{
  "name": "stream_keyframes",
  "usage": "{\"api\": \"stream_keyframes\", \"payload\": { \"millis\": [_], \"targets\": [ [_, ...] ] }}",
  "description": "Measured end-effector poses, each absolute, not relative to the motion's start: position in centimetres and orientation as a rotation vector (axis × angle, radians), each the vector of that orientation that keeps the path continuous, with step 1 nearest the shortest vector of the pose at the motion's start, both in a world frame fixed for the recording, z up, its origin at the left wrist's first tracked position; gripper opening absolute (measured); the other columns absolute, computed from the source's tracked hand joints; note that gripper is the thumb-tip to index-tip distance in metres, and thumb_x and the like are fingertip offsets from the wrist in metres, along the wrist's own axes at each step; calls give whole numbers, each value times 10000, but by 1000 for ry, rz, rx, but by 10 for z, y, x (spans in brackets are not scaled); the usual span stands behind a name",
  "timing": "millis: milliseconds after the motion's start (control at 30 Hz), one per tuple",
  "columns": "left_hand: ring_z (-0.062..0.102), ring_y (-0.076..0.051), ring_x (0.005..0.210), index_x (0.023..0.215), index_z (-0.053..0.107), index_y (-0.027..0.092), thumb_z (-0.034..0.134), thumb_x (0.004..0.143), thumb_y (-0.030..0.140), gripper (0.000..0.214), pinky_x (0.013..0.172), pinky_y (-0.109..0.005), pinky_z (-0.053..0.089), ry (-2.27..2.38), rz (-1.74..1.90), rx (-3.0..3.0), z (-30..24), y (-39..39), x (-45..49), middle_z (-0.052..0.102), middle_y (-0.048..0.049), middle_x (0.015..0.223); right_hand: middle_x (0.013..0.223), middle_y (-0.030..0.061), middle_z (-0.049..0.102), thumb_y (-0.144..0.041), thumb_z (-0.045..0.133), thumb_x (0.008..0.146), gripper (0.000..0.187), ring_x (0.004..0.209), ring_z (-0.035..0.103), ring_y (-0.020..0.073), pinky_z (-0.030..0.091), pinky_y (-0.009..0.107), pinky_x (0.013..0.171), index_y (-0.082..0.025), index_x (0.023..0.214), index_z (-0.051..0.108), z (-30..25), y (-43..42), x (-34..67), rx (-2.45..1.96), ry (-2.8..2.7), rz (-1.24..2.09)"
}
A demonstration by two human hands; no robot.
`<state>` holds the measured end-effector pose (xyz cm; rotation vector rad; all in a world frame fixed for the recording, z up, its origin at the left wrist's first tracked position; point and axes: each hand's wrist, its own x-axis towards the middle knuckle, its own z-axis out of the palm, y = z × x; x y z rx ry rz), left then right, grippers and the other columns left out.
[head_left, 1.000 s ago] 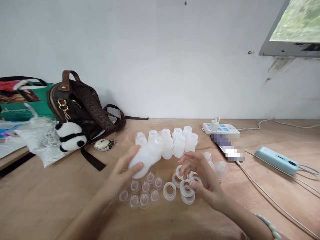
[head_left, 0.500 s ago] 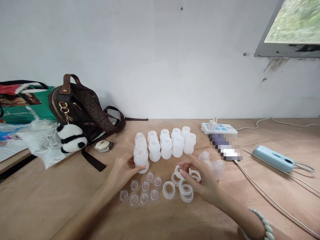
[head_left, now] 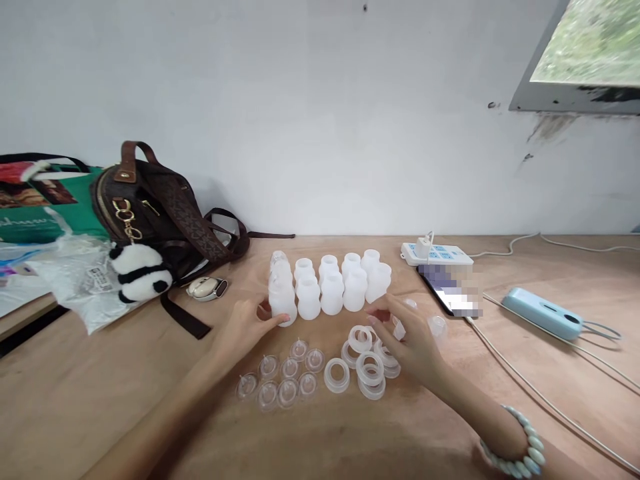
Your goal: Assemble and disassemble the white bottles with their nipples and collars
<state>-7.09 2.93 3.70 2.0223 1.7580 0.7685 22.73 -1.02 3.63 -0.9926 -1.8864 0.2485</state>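
My left hand (head_left: 247, 327) is closed round the near left milky feeding bottle (head_left: 283, 303), its thumb across the lower front. The bottle is upright, in line with others topped by clear domes. My right hand (head_left: 407, 337) has its fingertips beside the base of a slightly tilted milky bottle body (head_left: 379, 283); I cannot tell whether they touch. Its thumb and forefinger are a little apart, with nothing seen between them. Below lie several translucent rings (head_left: 337, 375), some overlapping. Clear teats (head_left: 288, 393) lie left of them. A clear dome cap (head_left: 437, 326) shows right of my right hand.
Open-topped bottle bodies (head_left: 331, 293) stand in rows in the middle. At the left are a dark backpack (head_left: 160, 200), a panda charm (head_left: 143, 273) and a mouse (head_left: 205, 289). To the right are a power strip (head_left: 455, 257), a phone (head_left: 445, 290), cables and a blue device (head_left: 545, 313).
My left hand has slid its bottle back into line with the others. My right hand has moved away from the rings toward the right-hand bottle body, which now leans slightly.
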Motion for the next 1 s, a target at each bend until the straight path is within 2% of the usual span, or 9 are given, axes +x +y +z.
{"api": "stream_keyframes", "payload": {
  "millis": [100,267,400,500,600,833,900,1000],
  "targets": [
    [691,-286,748,1012,726,182,689,788,547,430,656,-336,478,1683,711,2017,37,23,-81,764,-51,836,769,19,646,-167,520,925,109,722,596,183,469,303,661,-222,879,602,41,-7,233,-1042,-1993,225],
    [699,-267,795,960,755,200,620,847,475,327,677,-329,510,1529,639,1996,44,6,-95,779,-66,895,837,46,691,-120,482,939,189,799,615,214,479,358,727,-213,856,625,47,2,243,-1065,-2243,220],
    [666,-227,761,977,745,223,552,895,410,281,638,-291,479,1421,589,2087,59,-7,-91,764,-47,899,933,73,705,-102,444,965,237,879,614,231,477,410,795,-195,874,642,43,6,244,-1082,-2415,191],
    [650,-212,808,1020,727,237,559,850,271,241,703,-289,487,1298,513,2163,63,-13,-89,742,-38,982,1000,83,707,-67,462,940,233,934,612,239,468,438,853,-188,871,649,37,6,243,-1056,-2486,113],
    [641,-214,872,1073,704,248,568,780,193,327,773,-297,494,1190,418,2174,58,-15,-88,710,-39,1058,1050,92,709,-40,504,900,213,986,609,259,449,468,893,-179,879,664,35,4,242,-1038,-2535,20],
    [635,-213,812,809,703,215,583,705,148,173,746,-298,470,1295,288,2162,54,-11,-85,675,-35,948,1071,88,714,11,548,855,267,1010,608,270,438,497,929,-191,906,714,39,-2,241,-986,-2667,-137],
    [639,-211,818,810,703,224,594,743,171,138,750,-291,469,1287,326,2181,59,-10,-88,689,-26,958,1077,84,711,30,568,848,275,1021,607,273,435,507,944,-194,913,714,36,-1,241,-989,-2691,-185],
    [648,-222,857,931,700,251,592,847,273,138,753,-290,482,1330,439,2148,71,-13,-91,709,-15,971,1069,79,709,37,605,832,250,1033,613,278,433,521,968,-192,881,693,32,0,241,-988,-2682,-206]
  ]
}}
